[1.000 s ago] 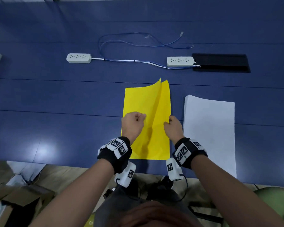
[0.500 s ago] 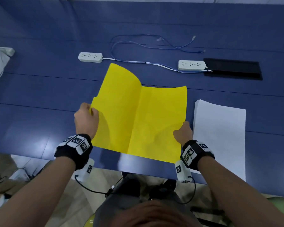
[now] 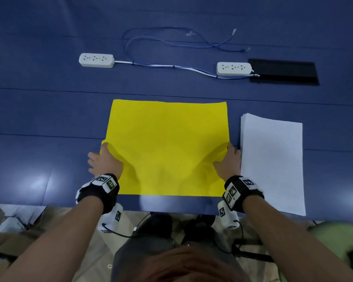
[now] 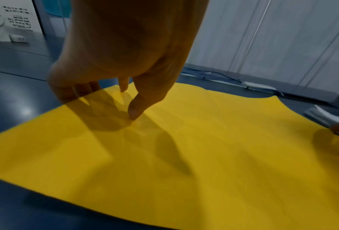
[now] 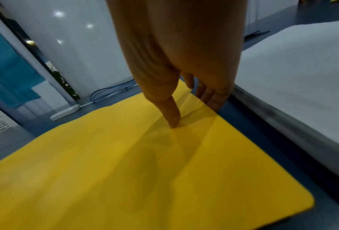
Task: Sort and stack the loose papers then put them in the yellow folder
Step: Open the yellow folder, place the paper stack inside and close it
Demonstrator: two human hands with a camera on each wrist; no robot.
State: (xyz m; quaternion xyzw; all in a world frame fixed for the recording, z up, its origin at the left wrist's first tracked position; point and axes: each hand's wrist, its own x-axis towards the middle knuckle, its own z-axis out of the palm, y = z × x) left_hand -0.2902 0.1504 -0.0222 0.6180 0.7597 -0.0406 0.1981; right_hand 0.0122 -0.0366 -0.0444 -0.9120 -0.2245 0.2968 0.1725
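Yellow folder (image 3: 167,143) open flat; left hand (image 3: 106,162) grip pinches left edge, right hand (image 3: 229,162) grip pinches right edge.

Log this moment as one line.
yellow folder: open flat on table | left hand: pinches its left edge | right hand: pinches right edge | paper stack: beside folder, not yet inside

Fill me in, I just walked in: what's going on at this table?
A person has the yellow folder spread open flat on the blue table. The left hand holds its left edge and the right hand its right edge, thumbs on top. The stack of white papers lies beside it on the right, not yet inside.
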